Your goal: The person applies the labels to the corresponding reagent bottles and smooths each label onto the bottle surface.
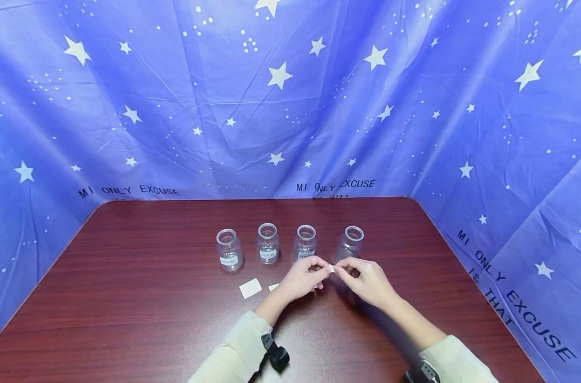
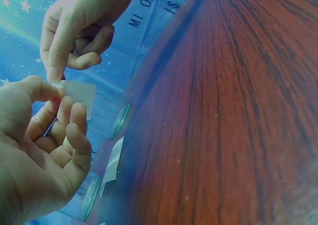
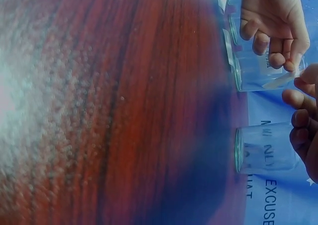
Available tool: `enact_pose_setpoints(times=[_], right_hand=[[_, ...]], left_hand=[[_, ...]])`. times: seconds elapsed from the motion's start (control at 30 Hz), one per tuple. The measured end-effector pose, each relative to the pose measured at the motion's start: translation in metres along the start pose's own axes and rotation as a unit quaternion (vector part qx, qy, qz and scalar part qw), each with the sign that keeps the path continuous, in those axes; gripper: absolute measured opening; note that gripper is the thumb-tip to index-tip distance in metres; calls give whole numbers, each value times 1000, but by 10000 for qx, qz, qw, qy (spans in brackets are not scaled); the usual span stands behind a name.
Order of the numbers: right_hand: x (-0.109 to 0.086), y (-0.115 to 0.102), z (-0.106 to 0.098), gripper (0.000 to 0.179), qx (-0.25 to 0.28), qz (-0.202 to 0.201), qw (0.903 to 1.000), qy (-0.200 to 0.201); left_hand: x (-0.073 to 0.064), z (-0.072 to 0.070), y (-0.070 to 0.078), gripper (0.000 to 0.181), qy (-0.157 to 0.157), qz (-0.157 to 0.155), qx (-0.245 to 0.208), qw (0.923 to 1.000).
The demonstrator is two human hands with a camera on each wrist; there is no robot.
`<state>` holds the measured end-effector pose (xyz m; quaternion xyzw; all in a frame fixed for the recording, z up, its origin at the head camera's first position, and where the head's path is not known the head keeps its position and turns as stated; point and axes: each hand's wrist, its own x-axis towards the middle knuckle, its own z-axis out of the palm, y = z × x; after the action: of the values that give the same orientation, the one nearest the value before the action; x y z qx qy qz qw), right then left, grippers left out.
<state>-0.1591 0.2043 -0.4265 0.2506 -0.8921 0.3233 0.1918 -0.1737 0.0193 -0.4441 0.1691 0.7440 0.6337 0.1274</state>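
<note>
In front of the jars, my left hand [image 1: 304, 279] pinches a small white label [image 2: 82, 97] between thumb and fingertip. My right hand [image 1: 371, 281] meets it from the other side, thumb and forefinger pinching the label's edge. The left wrist view shows the right fingertips at the label's upper corner. Just behind the right hand stands a glass jar [image 1: 351, 242] with no label visible on it. Another glass jar [image 1: 306, 238], bearing a printed label, is partly hidden behind the left hand.
Two more open glass jars, the far left one [image 1: 230, 247] and its neighbour [image 1: 267, 242], stand upright with printed labels. A white paper piece [image 1: 250, 288] lies on the dark red table [image 1: 142, 298]; a second piece [image 1: 273, 287] is partly covered by the left hand. Starry blue cloth [image 1: 281, 117] hangs behind.
</note>
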Motion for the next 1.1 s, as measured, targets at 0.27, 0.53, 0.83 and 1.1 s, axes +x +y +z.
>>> enact_pose_setpoints(times=[0.27,0.53,0.83,1.1], right_hand=[[1,0,-2,10,-115,275,9995,106],[1,2,-3,7,-132,537,9983,159],[1,0,-6,9,-15,783,9969,127],[2,0,-8,5,-4,876,9961,135]], left_hand=[[0,-1,0,15,-62,-108,118,9999],[0,-3,-3,15,-104,-54,358,9993],[-3,-4,-5,12,-153,-33,622,9979],[-6,-9,-4,11,-178,-51,868,9961]])
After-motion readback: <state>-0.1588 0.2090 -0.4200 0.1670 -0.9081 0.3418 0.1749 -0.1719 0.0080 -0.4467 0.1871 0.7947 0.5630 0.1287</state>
